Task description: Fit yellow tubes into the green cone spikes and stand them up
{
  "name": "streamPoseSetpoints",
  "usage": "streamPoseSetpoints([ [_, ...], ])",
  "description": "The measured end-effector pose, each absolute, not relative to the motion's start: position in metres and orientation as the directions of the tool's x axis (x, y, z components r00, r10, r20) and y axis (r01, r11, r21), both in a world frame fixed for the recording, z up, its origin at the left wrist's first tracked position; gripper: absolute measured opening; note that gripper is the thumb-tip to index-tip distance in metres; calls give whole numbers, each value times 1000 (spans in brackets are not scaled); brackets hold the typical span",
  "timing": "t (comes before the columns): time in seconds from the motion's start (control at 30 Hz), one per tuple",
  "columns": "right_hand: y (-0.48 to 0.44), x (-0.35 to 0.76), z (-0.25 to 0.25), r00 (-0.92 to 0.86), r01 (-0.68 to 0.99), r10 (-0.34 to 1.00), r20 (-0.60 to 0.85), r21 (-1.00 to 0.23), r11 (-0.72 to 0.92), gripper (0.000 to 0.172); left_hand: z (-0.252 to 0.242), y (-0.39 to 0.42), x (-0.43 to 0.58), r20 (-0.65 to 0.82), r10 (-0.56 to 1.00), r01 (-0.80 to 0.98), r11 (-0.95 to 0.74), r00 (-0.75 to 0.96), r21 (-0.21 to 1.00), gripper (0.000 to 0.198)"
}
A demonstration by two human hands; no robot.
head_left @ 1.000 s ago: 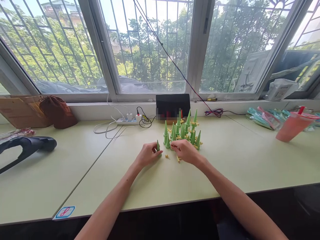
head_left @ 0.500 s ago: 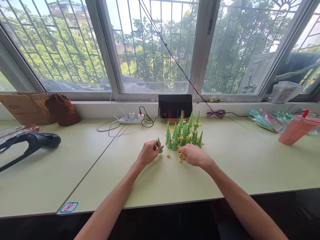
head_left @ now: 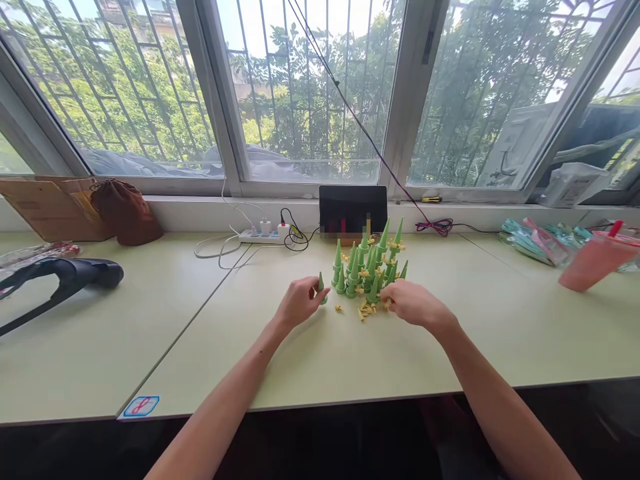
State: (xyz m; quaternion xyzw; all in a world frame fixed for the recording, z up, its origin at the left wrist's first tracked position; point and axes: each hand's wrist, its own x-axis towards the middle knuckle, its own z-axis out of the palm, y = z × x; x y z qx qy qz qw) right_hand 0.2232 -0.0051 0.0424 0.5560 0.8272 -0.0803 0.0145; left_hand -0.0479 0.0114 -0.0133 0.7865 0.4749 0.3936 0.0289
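Note:
My left hand (head_left: 299, 303) is closed around a small green cone (head_left: 321, 283) held upright just above or on the tabletop. To its right stands a cluster of green cones (head_left: 353, 275), some stacked tall, with small yellow pieces sticking out between them. My right hand (head_left: 419, 303) is at the right front of this cluster, its thumb and fingertips pinched together; what is between them is hidden. Several loose yellow pieces (head_left: 367, 311) lie in a little heap before the cones, and a single yellow piece (head_left: 339, 308) rests apart, nearer my left hand.
Behind the cones, a dark screen (head_left: 353, 208) leans by the window ledge. A power strip (head_left: 260, 236) with cables lies to its left. On the right are a pink cup (head_left: 595, 261) and plastic packets (head_left: 533, 241); on the left, a brown pouch (head_left: 127, 213) and a black object (head_left: 65, 283).
My right hand has shifted right, from over the loose yellow heap to the cluster's right front, uncovering the heap. My left hand keeps its cone in nearly the same place.

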Motion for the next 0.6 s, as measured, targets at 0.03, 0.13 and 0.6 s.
streamPoseSetpoints([
  [0.03, -5, 226, 43, -371, 927, 921, -115, -111, 359, 17, -13, 11, -48, 594, 767, 723, -550, 241, 417, 28],
  [0.13, -4, 230, 42, -344, 938, 930, -126, -85, 336, 21, -14, 11, -48, 590, 769, 724, -551, 247, 414, 28],
  [0.6, -6, 213, 23, -414, 909, 898, -149, -125, 398, 20, -15, 11, -49, 542, 798, 732, -532, 264, 426, 28],
])
